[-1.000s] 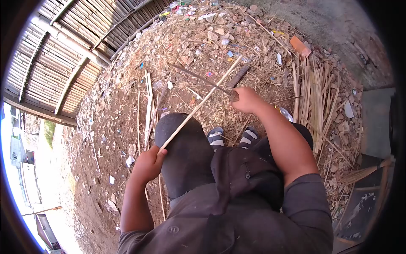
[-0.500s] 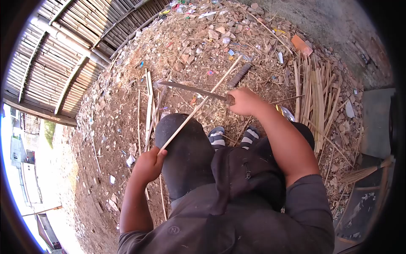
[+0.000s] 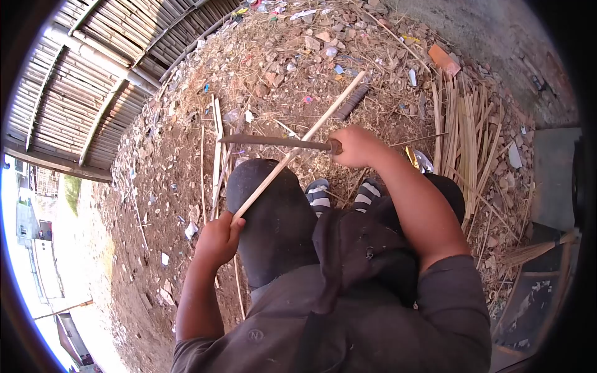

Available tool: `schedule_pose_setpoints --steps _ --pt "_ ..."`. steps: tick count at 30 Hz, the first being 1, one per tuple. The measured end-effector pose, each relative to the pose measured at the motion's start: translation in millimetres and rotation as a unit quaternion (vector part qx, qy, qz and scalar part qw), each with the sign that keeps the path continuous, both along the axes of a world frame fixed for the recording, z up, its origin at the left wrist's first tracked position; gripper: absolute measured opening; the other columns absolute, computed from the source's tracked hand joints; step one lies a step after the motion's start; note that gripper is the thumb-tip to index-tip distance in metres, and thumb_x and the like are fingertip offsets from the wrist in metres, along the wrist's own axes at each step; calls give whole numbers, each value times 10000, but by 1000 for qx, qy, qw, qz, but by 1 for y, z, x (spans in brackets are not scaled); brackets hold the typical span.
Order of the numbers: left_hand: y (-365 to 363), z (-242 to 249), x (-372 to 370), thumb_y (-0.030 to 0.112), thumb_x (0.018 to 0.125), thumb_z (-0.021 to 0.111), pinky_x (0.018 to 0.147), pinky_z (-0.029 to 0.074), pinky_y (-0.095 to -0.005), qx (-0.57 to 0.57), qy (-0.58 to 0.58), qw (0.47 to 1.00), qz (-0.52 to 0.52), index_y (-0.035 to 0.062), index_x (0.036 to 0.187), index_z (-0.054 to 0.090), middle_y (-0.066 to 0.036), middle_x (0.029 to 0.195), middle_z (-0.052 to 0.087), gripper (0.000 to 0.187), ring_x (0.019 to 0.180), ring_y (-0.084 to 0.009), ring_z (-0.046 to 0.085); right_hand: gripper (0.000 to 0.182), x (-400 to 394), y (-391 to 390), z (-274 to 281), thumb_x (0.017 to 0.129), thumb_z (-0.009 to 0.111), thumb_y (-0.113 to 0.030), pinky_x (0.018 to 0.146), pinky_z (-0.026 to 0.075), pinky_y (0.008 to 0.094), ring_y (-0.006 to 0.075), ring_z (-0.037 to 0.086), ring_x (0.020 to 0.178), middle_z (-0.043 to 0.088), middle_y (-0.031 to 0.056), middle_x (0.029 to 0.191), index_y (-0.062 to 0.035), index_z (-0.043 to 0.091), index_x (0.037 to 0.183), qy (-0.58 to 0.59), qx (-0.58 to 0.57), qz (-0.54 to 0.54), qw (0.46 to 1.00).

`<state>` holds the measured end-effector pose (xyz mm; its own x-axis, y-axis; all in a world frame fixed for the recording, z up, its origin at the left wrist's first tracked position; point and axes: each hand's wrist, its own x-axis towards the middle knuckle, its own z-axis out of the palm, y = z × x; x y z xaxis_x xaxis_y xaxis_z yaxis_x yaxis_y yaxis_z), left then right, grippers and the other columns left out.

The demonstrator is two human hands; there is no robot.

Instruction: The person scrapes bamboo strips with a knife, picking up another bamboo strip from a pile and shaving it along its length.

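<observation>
My left hand (image 3: 217, 241) is closed round the lower end of a pale bamboo strip (image 3: 263, 188), beside my left knee. The strip slants up and away to the right, passing over the knee. In my right hand (image 3: 356, 148) is the handle of a machete (image 3: 273, 142), its long dark blade pointing left. The blade crosses the strip around its middle, overlapping it in this view. Beyond the far end of the strip, a dark ridged bar-shaped piece (image 3: 352, 102) lies on the ground.
A heap of split bamboo strips (image 3: 466, 133) lies at the right, near an orange brick (image 3: 443, 60). More thin strips (image 3: 217, 143) lie left of my knee. A bamboo wall (image 3: 93, 81) stands at the upper left; a straw broom (image 3: 538, 252) is at the right. Rubble and litter cover the ground.
The machete blade has swung its tip down and nearer, now lying almost level across the strip. The strip's far end has shifted slightly up and right; my left hand stays nearly still.
</observation>
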<state>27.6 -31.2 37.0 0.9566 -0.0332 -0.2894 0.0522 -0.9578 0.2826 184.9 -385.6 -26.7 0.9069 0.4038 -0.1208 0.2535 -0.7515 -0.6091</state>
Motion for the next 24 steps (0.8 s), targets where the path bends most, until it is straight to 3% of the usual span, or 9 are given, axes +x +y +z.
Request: schedule_pose_setpoints --steps 3,9,13,16,19,24 --pt "-9 2 -4 415 1038 522 700 477 -577 34 -12 999 23 10 929 549 -278 799 654 421 815 -506 642 299 21 -22 -26 755 769 -286 753 541 487 403 691 848 716 189 867 -60 710 942 6 69 -87 994" --pt "-13 -8 -12 457 1002 580 665 491 -602 49 -66 996 38 39 913 542 -268 746 658 429 746 -503 655 350 3 -20 10 766 799 -344 742 539 486 413 687 834 696 212 827 -59 701 945 -84 -51 12 995" --pt "-11 -18 -11 448 998 589 652 489 -594 43 -90 994 36 34 906 546 -271 743 655 427 737 -499 657 394 -9 -15 10 780 803 -381 704 523 502 418 676 785 669 193 767 -68 684 989 -93 11 47 994" --pt "-5 -21 -10 442 999 591 651 486 -581 11 -91 995 37 24 899 555 -269 738 648 432 739 -496 655 336 -8 -20 28 793 759 -363 742 549 511 396 696 826 706 165 831 -92 672 971 -68 12 55 996" --pt "-1 -4 -9 443 1006 588 659 483 -561 -33 -46 998 13 12 896 568 -263 738 646 444 746 -491 652 306 -4 -16 17 812 748 -344 739 556 513 388 704 818 709 149 840 -90 667 961 -186 -35 52 980" --pt "10 -5 -2 472 1028 553 695 491 -495 -85 2 996 26 11 930 580 -228 762 640 472 781 -441 663 261 -19 4 36 814 728 -297 730 566 506 367 715 822 712 132 841 -100 657 969 -136 -129 25 982"
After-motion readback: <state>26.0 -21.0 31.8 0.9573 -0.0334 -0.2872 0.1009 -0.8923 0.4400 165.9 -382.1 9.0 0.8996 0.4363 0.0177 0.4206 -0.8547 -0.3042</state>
